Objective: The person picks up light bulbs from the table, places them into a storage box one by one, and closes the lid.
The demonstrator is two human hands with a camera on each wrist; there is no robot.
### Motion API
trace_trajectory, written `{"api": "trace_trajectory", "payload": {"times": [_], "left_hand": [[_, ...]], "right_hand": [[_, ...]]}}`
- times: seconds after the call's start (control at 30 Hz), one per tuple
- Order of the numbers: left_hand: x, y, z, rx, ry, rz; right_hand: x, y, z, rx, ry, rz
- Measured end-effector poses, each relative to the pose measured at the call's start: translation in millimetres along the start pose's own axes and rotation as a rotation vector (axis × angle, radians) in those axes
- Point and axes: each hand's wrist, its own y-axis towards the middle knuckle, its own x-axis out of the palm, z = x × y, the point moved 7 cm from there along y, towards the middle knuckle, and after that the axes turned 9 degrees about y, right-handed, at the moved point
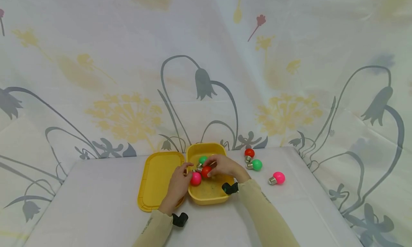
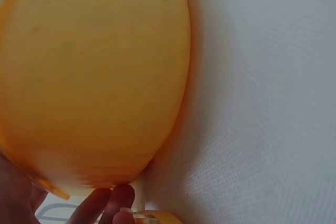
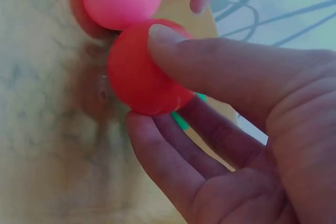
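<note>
My right hand (image 1: 222, 165) reaches into the yellow container (image 1: 209, 200) and pinches a red light bulb (image 3: 142, 72) between thumb and fingers. Right beside it in the container lies a pink bulb (image 1: 195, 179), and behind them is a green bulb (image 1: 203, 159). My left hand (image 1: 178, 182) is at the container's left rim, thumb and index finger reaching over it near the pink bulb. In the left wrist view, other fingers (image 2: 125, 195) lie loosely bent right at the container's outer wall (image 2: 100, 77).
A yellow lid (image 1: 159, 182) lies left of the container, partly under my left arm. To the right on the white cloth are another red bulb (image 1: 249, 153), another green bulb (image 1: 256, 164) and another pink bulb (image 1: 278, 178). A flower-patterned curtain (image 1: 206, 107) stands behind.
</note>
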Motion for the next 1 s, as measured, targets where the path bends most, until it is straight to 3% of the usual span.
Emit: {"api": "trace_trajectory", "payload": {"times": [0.4,1.0], "left_hand": [[-0.6,-0.5,1.7,0.017,0.002,-0.009],[0.3,0.5,1.7,0.006,-0.011,-0.014]], "right_hand": [[4,3.0,-1,0.016,-0.096,0.027],[9,11.1,0,-0.033,-0.103,0.034]]}}
